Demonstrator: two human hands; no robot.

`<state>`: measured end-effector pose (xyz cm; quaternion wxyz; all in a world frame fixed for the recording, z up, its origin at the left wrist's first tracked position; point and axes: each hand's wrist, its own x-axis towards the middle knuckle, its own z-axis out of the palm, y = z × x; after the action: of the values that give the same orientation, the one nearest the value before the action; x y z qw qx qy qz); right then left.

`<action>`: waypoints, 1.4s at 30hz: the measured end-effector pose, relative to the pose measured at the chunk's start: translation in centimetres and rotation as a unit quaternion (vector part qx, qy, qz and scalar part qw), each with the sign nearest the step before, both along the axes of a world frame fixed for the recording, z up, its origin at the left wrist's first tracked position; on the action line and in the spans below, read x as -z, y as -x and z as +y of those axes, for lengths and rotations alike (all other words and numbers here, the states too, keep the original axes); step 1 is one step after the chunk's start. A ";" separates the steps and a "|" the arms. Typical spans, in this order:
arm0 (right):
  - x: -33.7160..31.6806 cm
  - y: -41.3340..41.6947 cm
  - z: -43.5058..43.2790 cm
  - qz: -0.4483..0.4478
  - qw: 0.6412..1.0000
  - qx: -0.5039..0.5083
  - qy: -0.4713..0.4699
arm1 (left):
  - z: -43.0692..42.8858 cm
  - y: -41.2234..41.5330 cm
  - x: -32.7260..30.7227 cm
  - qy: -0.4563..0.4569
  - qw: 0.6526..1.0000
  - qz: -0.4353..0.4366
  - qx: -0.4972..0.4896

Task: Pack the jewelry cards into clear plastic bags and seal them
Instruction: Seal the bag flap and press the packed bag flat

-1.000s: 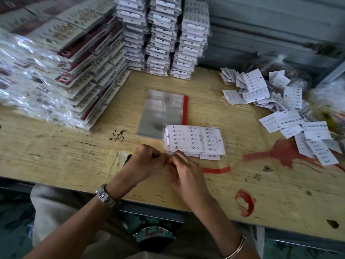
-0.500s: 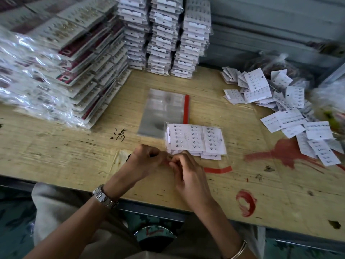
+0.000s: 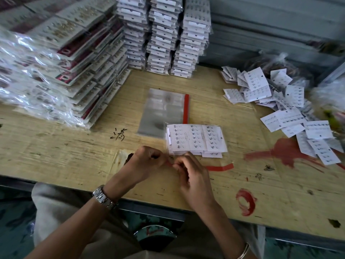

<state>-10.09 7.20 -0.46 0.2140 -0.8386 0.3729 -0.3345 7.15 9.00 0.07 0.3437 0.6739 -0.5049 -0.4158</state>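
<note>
Sealed packs [image 3: 56,71] are piled at the far-left corner of the tabletop [image 3: 56,150], and further stacks [image 3: 164,34] stand along its far edge; that work appears finished. Near the front edge, the left hand [image 3: 147,165] pinches the red strip [image 3: 220,167] of the filled bag [image 3: 196,141]. The right hand [image 3: 192,176] pinches the bag's flap. This bag is loaded but not yet sealed. Empty bags [image 3: 162,111] lie just behind it. Loose jewelry cards [image 3: 291,109] are heaped along the right edge, unpacked.

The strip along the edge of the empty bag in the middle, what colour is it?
Red: the strip shows best in the head view.
</note>
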 end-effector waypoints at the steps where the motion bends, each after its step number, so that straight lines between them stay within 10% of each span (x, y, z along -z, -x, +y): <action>1: 0.0 0.2 0.1 -0.002 1.000 0.002 0.001 | 0.0 0.1 0.0 0.003 1.000 0.002 -0.001; 42: -1.4 23.9 -6.6 0.171 0.851 0.494 -0.057 | -0.2 -3.0 1.3 0.050 0.994 -0.096 0.033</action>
<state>-34.02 0.57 0.90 0.0004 -0.5743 0.7871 -0.2253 10.14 8.82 -1.22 0.3131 0.6758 -0.5775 -0.3343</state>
